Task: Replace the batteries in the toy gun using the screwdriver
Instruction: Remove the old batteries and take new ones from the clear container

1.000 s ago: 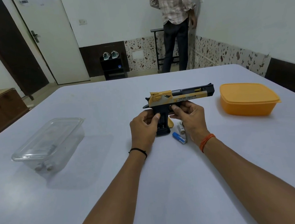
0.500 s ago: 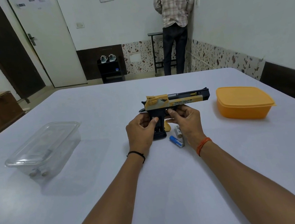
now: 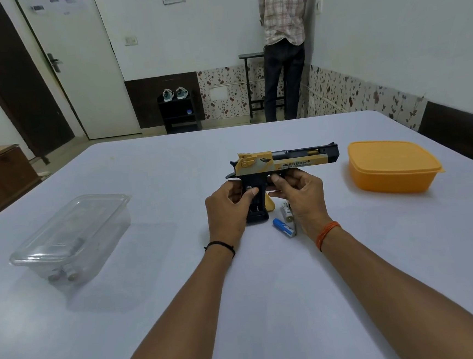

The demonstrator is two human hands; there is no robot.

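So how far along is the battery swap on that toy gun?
Partway. Done: the grip is open, springs showing, and a yellow cover lies beside it. In hand: both the left hand and right hand hold the toy gun. Left: two batteries lie loose on the table; closing up remains.

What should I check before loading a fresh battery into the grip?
1. Toy gun held steady: ok, left hand grips the grip, right hand holds it near the trigger.
2. Compartment open: ok, the grip shows an open cavity with a spring.
3. Compartment empty: cannot tell, the thumb hides its upper part.
4. Batteries within reach: ok, a white one and a blue one lie on the table beside the grip.
5. Which are fresh: cannot tell.
6. Screwdriver located: cannot tell, not clearly in view.
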